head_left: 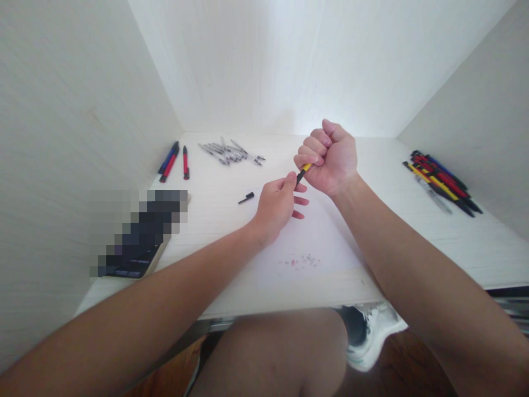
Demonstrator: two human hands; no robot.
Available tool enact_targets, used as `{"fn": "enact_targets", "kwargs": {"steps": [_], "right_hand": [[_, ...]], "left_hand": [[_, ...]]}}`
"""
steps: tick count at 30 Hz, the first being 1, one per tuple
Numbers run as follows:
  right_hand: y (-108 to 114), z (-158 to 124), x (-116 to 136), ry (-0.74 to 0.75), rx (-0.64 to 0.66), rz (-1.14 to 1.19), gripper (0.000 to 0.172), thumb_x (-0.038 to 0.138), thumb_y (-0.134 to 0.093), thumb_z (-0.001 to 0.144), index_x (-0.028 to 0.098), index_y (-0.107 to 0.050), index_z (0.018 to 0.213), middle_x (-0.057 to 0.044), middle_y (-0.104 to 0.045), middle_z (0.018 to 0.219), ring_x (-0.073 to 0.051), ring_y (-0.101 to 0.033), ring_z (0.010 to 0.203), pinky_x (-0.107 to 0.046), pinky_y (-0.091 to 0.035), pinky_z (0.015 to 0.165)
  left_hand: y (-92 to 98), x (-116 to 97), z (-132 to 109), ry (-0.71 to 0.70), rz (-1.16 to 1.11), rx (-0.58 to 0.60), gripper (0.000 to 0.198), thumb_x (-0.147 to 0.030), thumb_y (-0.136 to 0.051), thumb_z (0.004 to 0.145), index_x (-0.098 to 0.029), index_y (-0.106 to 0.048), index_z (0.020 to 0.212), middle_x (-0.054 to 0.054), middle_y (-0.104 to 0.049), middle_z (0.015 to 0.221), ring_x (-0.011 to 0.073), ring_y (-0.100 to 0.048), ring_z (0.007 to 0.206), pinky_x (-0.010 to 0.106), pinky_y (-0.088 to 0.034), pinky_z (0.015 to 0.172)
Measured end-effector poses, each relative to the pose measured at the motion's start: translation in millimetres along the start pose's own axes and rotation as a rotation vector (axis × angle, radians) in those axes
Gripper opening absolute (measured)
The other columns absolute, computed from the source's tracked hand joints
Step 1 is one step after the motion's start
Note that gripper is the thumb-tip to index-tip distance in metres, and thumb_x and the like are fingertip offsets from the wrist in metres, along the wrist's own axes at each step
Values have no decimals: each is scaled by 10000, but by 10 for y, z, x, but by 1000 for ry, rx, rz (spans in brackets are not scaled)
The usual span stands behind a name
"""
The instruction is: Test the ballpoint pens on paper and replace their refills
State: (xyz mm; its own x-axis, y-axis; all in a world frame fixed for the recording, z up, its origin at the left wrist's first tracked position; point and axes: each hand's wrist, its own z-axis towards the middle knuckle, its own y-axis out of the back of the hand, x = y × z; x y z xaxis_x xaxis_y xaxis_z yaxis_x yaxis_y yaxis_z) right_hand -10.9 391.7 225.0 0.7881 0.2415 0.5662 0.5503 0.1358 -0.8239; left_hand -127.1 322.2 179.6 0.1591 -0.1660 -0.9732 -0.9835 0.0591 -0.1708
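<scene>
A yellow and black pen (303, 171) is held between both hands above the desk. My right hand (330, 157) is closed in a fist around its yellow barrel, which is mostly hidden in the palm. My left hand (279, 207) pinches the black end between thumb and index finger, its other fingers stretched out. Beneath the hands lies a white sheet of paper (326, 231) with small red and dark marks near its front edge. Just left of my left hand rests a small black pen part with a clip (247, 198).
Several clear pens or refills (231, 151) lie in a pile at the back. Blue and red pens (169, 161) and a lone red pen (185, 163) are at the left. Several mixed pens (442, 181) lie by the right wall. A blurred-out phone (140, 237) is front left.
</scene>
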Motion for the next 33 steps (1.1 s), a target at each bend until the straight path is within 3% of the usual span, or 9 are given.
{"fn": "enact_targets", "kwargs": {"steps": [13,19,26,33], "right_hand": [[81,30,87,129,-27,-127,539,398,-574,976,227,-177,655,70,-134,511,-98,-116,445,-261,-234,427],[74,-1,159,168,-75,-15,433,371,-419,1001,227,-172,675,56,-185,480,-114,-138,441,-254,-231,418],[134,42,166,185,5,7,413,266,-486,932,218,-173,667,57,-192,493,-100,-158,429,-250,-220,432],[135,44,186,200,-135,-110,421,336,-519,951,230,-236,657,47,-252,482,-122,-200,439,-266,-258,432]], "left_hand": [[20,-6,-7,45,-6,22,294,-354,-446,1070,-158,-594,909,97,-696,1058,117,-664,653,214,-509,493],[52,20,3,27,-31,-3,207,-316,-495,1047,-167,-568,923,68,-681,966,116,-640,620,228,-517,486],[53,16,14,14,-46,-54,147,-288,-527,1016,-179,-561,923,49,-672,918,108,-616,596,221,-502,480],[62,1,11,13,-53,-45,102,-229,-534,962,-182,-619,994,32,-665,892,110,-614,595,225,-491,488]]}}
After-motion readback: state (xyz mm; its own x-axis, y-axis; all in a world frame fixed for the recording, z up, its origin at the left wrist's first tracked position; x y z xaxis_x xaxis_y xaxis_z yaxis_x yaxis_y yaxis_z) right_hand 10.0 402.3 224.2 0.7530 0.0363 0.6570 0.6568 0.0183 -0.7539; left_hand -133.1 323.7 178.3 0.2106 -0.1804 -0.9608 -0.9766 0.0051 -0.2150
